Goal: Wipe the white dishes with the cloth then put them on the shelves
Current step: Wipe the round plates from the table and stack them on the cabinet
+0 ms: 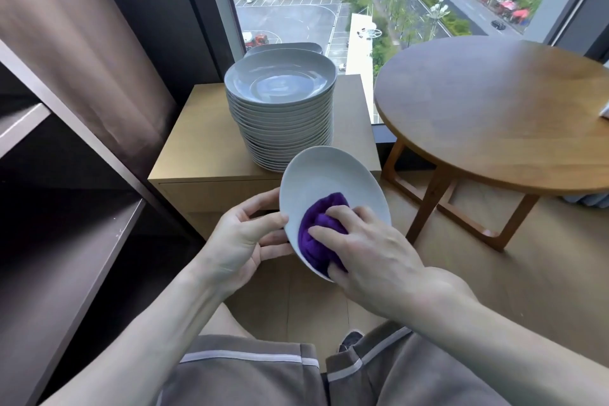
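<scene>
Beside shelves [75, 175], hands press cloth [318, 234] into dish [324, 175].

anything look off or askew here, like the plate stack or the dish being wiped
Nothing is spilled or broken. The tall stack of white dishes on the small cabinet leans slightly, its lower plates stepping toward the front edge. The left hand holds the tilted dish while the right hand presses the purple cloth into it, which is normal for wiping.
</scene>
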Action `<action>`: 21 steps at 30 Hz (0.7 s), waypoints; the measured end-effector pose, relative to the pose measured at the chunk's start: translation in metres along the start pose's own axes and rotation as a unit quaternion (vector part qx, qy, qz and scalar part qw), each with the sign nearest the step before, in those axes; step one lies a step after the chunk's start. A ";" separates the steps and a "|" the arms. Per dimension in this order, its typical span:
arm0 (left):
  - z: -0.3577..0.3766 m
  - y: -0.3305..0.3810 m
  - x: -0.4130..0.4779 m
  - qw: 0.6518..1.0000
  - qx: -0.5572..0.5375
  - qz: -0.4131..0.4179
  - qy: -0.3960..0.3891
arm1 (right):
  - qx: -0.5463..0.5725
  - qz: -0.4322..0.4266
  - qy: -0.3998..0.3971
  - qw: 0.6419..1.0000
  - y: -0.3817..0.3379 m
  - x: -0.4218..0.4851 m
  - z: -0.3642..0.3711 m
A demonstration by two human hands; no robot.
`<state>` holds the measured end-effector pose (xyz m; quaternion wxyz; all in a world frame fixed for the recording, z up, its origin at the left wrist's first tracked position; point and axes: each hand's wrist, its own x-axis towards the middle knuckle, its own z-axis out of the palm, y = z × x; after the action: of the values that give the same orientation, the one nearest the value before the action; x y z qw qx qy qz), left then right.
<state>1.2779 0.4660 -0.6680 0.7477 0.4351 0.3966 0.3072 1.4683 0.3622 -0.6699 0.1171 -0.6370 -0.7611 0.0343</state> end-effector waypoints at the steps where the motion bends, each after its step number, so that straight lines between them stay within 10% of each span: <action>1: 0.001 -0.001 -0.001 1.000 0.002 -0.005 -0.011 | 0.007 -0.005 0.012 1.000 0.001 0.001 -0.002; 21: 0.018 -0.018 -0.013 0.999 0.012 -0.023 -0.031 | -0.016 0.169 0.061 0.984 0.041 0.012 -0.005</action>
<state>1.2893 0.4404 -0.6745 0.7613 0.4440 0.3867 0.2717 1.5069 0.3816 -0.6719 0.1454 -0.7595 -0.6341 0.0026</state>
